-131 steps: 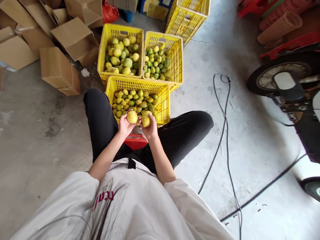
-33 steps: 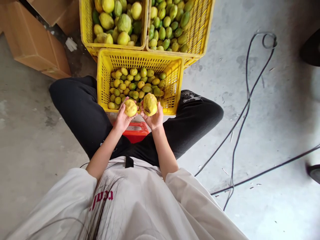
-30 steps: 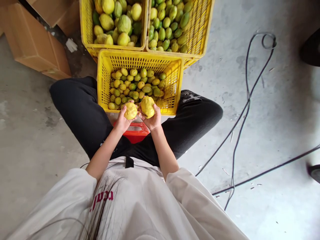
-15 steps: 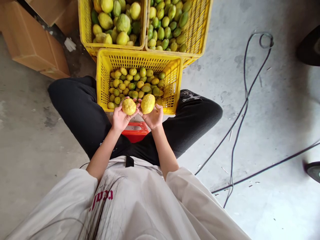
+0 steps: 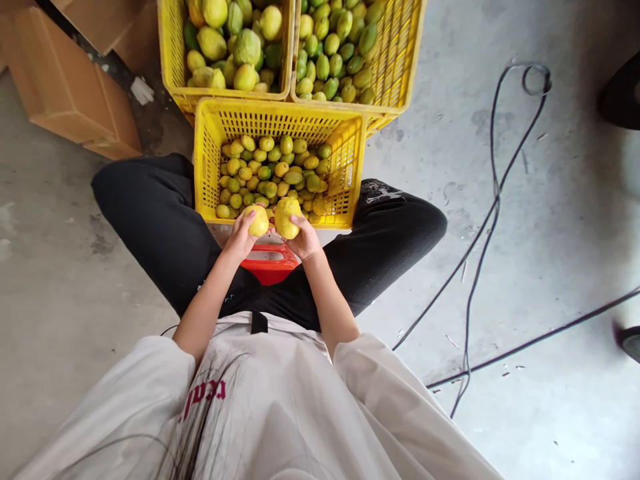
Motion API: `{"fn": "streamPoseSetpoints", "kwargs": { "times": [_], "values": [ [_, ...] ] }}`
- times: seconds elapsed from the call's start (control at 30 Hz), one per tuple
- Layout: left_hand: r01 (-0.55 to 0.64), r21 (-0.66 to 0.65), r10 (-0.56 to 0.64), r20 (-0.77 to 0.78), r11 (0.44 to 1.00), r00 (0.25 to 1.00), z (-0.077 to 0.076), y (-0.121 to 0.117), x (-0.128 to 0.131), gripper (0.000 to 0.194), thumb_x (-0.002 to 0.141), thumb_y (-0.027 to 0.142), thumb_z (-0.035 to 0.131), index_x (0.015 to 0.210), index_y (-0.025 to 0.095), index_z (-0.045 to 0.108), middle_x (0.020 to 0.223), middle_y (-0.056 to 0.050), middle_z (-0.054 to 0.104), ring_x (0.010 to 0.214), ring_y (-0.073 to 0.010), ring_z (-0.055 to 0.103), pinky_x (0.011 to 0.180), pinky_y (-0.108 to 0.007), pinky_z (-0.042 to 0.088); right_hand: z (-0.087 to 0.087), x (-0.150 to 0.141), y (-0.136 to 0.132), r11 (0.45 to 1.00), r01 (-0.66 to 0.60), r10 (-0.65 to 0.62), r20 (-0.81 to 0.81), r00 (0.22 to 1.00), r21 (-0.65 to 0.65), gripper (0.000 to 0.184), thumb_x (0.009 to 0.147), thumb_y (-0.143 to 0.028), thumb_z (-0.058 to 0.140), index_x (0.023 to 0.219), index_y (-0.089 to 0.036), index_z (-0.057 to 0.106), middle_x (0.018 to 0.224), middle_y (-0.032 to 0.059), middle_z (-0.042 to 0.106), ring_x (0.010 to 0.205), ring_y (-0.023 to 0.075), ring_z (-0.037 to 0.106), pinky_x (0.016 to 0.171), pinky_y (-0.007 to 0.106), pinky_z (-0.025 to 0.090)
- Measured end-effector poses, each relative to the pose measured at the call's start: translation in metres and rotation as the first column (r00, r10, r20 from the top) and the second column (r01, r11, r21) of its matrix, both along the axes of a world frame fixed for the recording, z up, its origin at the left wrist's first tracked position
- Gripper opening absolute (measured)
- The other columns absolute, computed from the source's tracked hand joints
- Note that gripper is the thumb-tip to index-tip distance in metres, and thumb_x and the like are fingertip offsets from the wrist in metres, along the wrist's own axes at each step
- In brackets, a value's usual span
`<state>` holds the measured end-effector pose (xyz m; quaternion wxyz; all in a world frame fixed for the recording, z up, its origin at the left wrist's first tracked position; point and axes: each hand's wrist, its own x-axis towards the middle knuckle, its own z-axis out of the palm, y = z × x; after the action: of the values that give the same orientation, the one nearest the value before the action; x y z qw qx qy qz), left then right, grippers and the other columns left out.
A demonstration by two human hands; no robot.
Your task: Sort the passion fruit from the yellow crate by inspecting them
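Side by side over the near rim of a yellow crate (image 5: 204,167), each of my hands holds one yellow lemon. My left hand (image 5: 241,239) is closed around the left lemon (image 5: 259,221), its thumb on top. In my right hand (image 5: 306,240) sits the larger, uneven lemon (image 5: 287,217), with the thumb pressed on its right side. The lower fingers of both hands are partly hidden beneath the fruit. Many small yellow-green lemons (image 5: 275,170) lie inside the crate just beyond my hands.
Two more yellow crates stand behind: the left one (image 5: 175,60) with larger lemons, the right one (image 5: 400,60) with greener fruit. Cardboard boxes (image 5: 65,80) are at the far left. A red stool (image 5: 270,270) shows between my legs. Black cable (image 5: 493,207) loops across the floor at right.
Both lemons have turned in my hands and come slightly lower. My open palms have rolled inward, and my thumbs now rest over the fruit.
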<state>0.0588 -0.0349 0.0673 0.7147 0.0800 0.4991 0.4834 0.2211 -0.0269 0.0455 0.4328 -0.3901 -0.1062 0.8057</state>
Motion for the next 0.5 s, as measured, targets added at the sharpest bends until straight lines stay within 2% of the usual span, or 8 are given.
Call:
{"fn": "streamPoseSetpoints", "kwargs": {
  "times": [0.13, 0.2, 0.27, 0.33, 0.43, 0.5],
  "values": [
    [0.015, -0.037, -0.018, -0.081, 0.999, 0.997, -0.003, 0.001, 0.001, 0.012, 0.099, 0.036, 0.075, 0.101, 0.024, 0.076, 0.103, -0.005, 0.076, 0.088, -0.0183, 0.076, 0.068, -0.026, 0.062, 0.002, -0.002, 0.000, 0.999, -0.037, 0.038, 0.057, 0.998, -0.004, 0.054, 0.070, -0.039, 0.087, 0.119, -0.034, 0.064, 0.124, 0.0019, 0.079, 0.129, 0.0321, 0.075, 0.096, 0.043, 0.072],
    [-0.003, -0.076, -0.003, -0.080, 0.997, 0.997, -0.003, 0.002, 0.001, 0.017, 0.103, 0.037, 0.069, 0.099, 0.023, 0.076, 0.101, -0.007, 0.076, 0.093, -0.0207, 0.077, 0.072, -0.027, 0.065, 0.001, -0.003, 0.001, 0.999, -0.043, 0.044, 0.066, 0.997, -0.011, 0.053, 0.073, -0.043, 0.085, 0.120, -0.033, 0.064, 0.125, 0.0025, 0.079, 0.131, 0.0324, 0.074, 0.100, 0.045, 0.071],
    [-0.060, -0.116, 0.056, -0.040, 0.991, 0.998, 0.000, 0.004, 0.000, 0.026, 0.109, 0.036, 0.057, 0.097, 0.022, 0.075, 0.097, -0.007, 0.073, 0.096, -0.0215, 0.076, 0.081, -0.030, 0.067, -0.001, -0.002, 0.002, 0.999, -0.030, 0.031, 0.039, 0.999, -0.020, 0.051, 0.080, -0.055, 0.079, 0.122, -0.032, 0.064, 0.127, 0.0043, 0.079, 0.135, 0.0338, 0.072, 0.104, 0.050, 0.068],
    [-0.158, -0.122, 0.161, 0.012, 0.980, 0.987, 0.005, 0.007, -0.001, 0.033, 0.110, 0.026, 0.043, 0.095, 0.021, 0.073, 0.098, -0.006, 0.072, 0.102, -0.0200, 0.075, 0.094, -0.031, 0.067, -0.002, 0.000, 0.004, 1.000, -0.005, 0.004, -0.016, 1.000, -0.023, 0.050, 0.086, -0.065, 0.069, 0.123, -0.031, 0.064, 0.130, 0.0058, 0.080, 0.139, 0.0355, 0.070, 0.108, 0.056, 0.066],
    [-0.254, -0.098, 0.261, 0.079, 0.962, 0.962, 0.011, 0.009, 0.000, 0.034, 0.108, 0.016, 0.037, 0.095, 0.023, 0.068, 0.104, -0.005, 0.072, 0.112, -0.0171, 0.075, 0.109, -0.032, 0.063, -0.004, 0.002, 0.007, 0.999, 0.042, -0.043, -0.074, 0.996, -0.015, 0.042, 0.088, -0.058, 0.066, 0.121, -0.032, 0.064, 0.135, 0.0052, 0.080, 0.140, 0.0354, 0.069, 0.109, 0.059, 0.065],
    [-0.235, -0.096, 0.245, 0.108, 0.967, 0.964, 0.012, 0.009, 0.001, 0.029, 0.111, 0.022, 0.042, 0.100, 0.022, 0.068, 0.107, -0.006, 0.074, 0.114, -0.0187, 0.076, 0.111, -0.034, 0.062, -0.004, 0.002, 0.007, 0.998, 0.061, -0.062, -0.081, 0.995, -0.013, 0.040, 0.086, -0.048, 0.068, 0.123, -0.032, 0.064, 0.136, 0.0047, 0.080, 0.138, 0.0338, 0.070, 0.109, 0.056, 0.065]
  ]
}}
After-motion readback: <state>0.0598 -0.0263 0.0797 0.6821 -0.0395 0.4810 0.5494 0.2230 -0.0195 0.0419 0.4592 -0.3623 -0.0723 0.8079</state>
